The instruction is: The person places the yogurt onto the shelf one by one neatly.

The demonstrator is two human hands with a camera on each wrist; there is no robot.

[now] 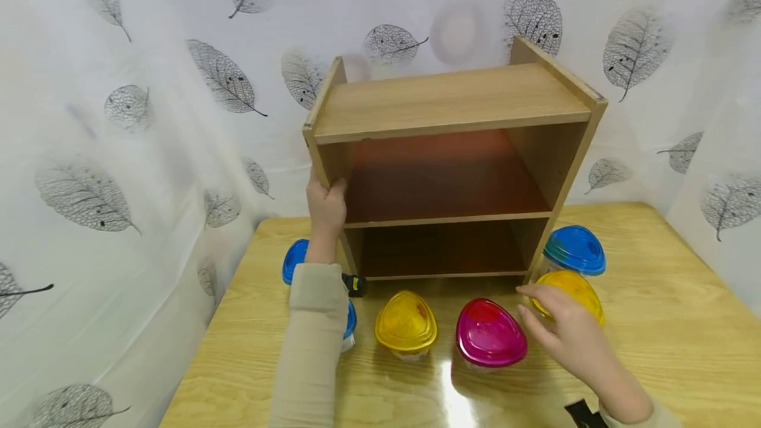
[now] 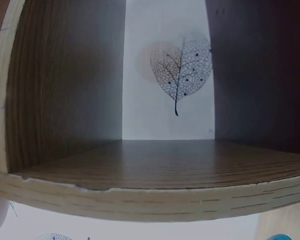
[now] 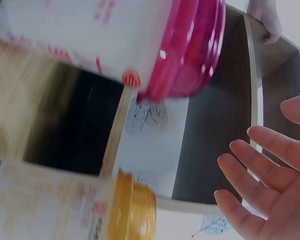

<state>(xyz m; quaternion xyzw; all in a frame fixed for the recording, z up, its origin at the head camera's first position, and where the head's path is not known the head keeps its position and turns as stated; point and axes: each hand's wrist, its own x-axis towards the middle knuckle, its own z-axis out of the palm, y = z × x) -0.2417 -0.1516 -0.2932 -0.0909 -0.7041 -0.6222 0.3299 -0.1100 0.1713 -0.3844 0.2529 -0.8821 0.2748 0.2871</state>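
A small wooden shelf unit [image 1: 452, 103] with two visible compartments stands on the table toward the wall. My left hand [image 1: 326, 210] grips the outer edge of its left side panel; some of the fingers are hidden behind the panel. In the left wrist view, a shelf compartment [image 2: 165, 160] fills the picture. My right hand [image 1: 565, 332] is held over the table with fingers spread, holding nothing. Close to it are a jar with a pink lid [image 1: 491, 334] and a jar with a yellow lid [image 1: 571, 292]. The right wrist view shows the open palm [image 3: 270, 200] beside the pink-lidded jar [image 3: 115, 40].
Another yellow-lidded jar [image 1: 407, 322] stands in front of the shelf. A blue-lidded jar [image 1: 575, 249] is at its right, and two more blue lids, one the rear blue lid [image 1: 294, 259], show around my left forearm. A leaf-patterned sheet [image 1: 148, 150] hangs behind the wooden table [image 1: 672, 283].
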